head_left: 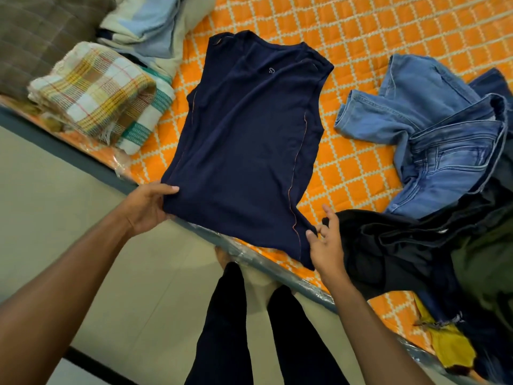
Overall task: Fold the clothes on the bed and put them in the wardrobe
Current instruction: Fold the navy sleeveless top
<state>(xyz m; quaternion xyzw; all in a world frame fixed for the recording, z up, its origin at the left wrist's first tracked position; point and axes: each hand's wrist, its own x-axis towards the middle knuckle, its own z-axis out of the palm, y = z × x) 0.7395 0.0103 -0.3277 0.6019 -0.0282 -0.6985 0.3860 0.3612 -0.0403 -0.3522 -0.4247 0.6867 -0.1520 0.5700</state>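
Observation:
A navy sleeveless shirt [249, 129] lies flat on the orange quilted bed [361, 37], neck away from me, its hem hanging over the near edge. My left hand [147, 207] grips the hem's left corner, thumb on top. My right hand [324, 245] pinches the hem's right corner between thumb and fingers. Light blue jeans [416, 126] lie crumpled to the right of the shirt. A heap of dark clothes [416, 251] sits at the right edge, just beside my right hand.
A folded checked cloth [94, 93] rests on folded towels at the left of the bed. More folded pale clothes [150, 23] lie behind it. A yellow garment [449, 348] sticks out at the lower right. My legs [236, 329] stand on the tiled floor against the bed edge.

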